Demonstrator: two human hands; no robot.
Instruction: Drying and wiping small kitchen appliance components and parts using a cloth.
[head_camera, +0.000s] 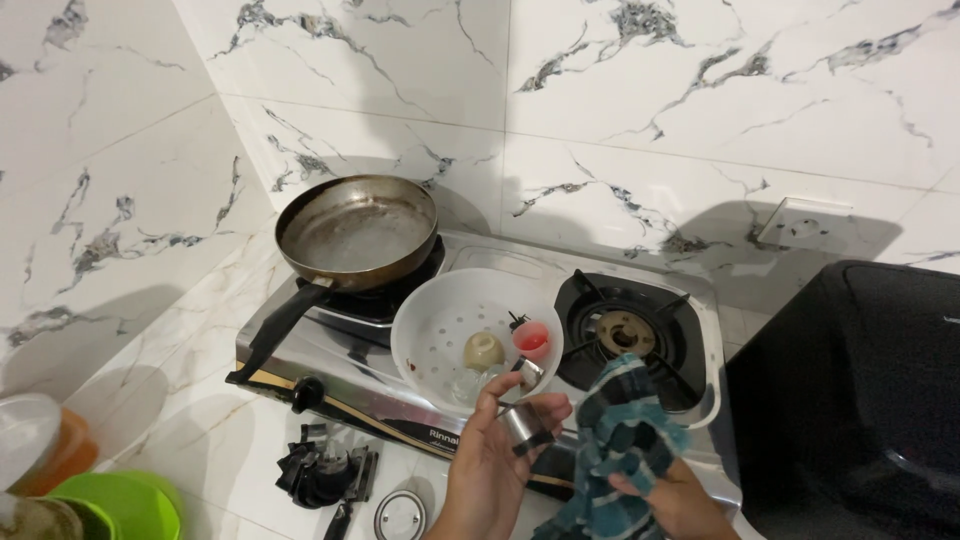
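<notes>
The left hand is curled around a small cylindrical metal cup, gripped between thumb and fingers in front of the gas stove. The right hand is closed on a bunched teal plaid cloth, held just beside the cup. Behind both hands, a white perforated bowl rests on the stove, a frying pan occupies the left burner, and the stove stands on the marble bench.

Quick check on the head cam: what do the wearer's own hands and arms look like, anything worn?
Both are bare. The left hand shows no glove, ring or watch, and the forearm below it has no sleeve in view. The right hand is also ungloved with no visible jewellery; only a short stretch of bare wrist shows before the frame edge. No markings or straps visible.
</notes>
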